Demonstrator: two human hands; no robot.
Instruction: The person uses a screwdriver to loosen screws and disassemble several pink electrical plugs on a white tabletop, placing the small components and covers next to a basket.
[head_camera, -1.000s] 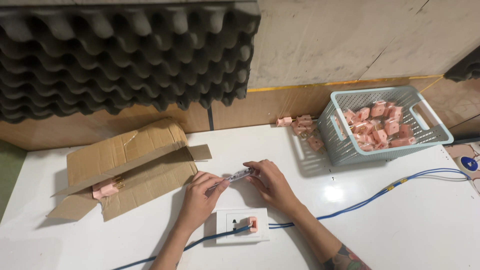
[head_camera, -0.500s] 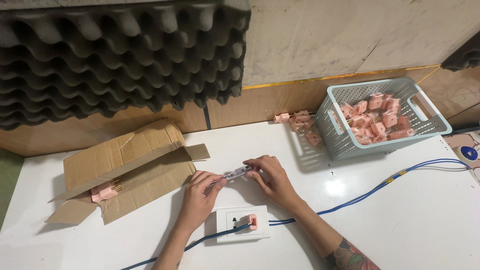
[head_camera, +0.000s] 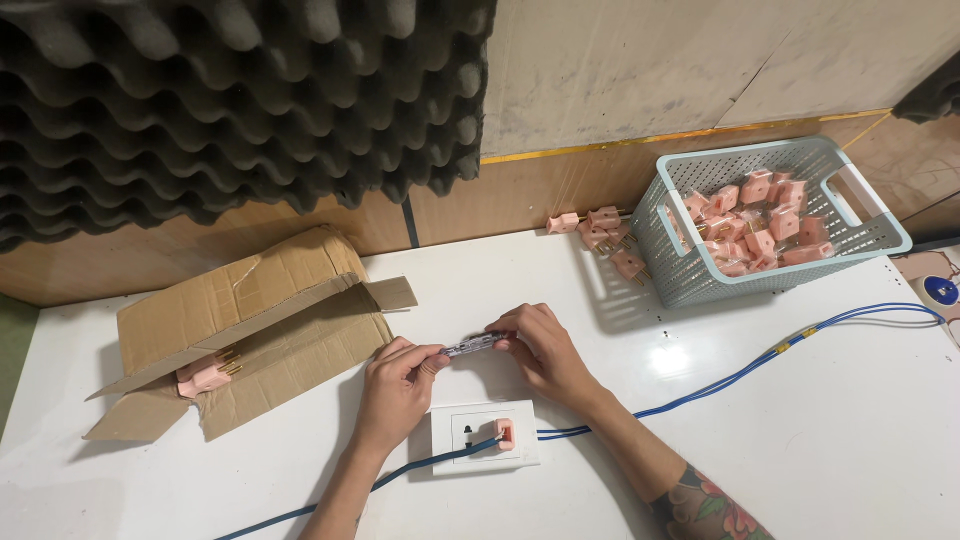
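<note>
While both hands pinch it from either end, a slim translucent tester pen (head_camera: 472, 346) lies level just above the glossy white table (head_camera: 800, 450), close to the table's middle. The left hand (head_camera: 397, 390) grips its 9 o'clock end between thumb and fingertips; the right hand (head_camera: 540, 348) closes on the 3 o'clock end. At 6 o'clock from the pen sits a flat, square white socket plate (head_camera: 485, 437) with a small pink plug (head_camera: 504, 434) seated in it (a dark lead enters beside it). A smooth blue cable (head_camera: 760, 357) runs from the plate toward 3 o'clock and loops near the table's right edge. At 9 o'clock, an opened corrugated cardboard box (head_camera: 260, 330) lies on its side, its flaps spread, holding a pink plug (head_camera: 205, 373). At 2 o'clock stands a pale plastic lattice basket (head_camera: 770, 290) of pink plugs (head_camera: 750, 225), with loose plugs (head_camera: 600, 228) beside it. Dark egg-crate foam (head_camera: 230, 100) covers the wall at 11 o'clock. Bare tabletop stretches toward 4 o'clock.
</note>
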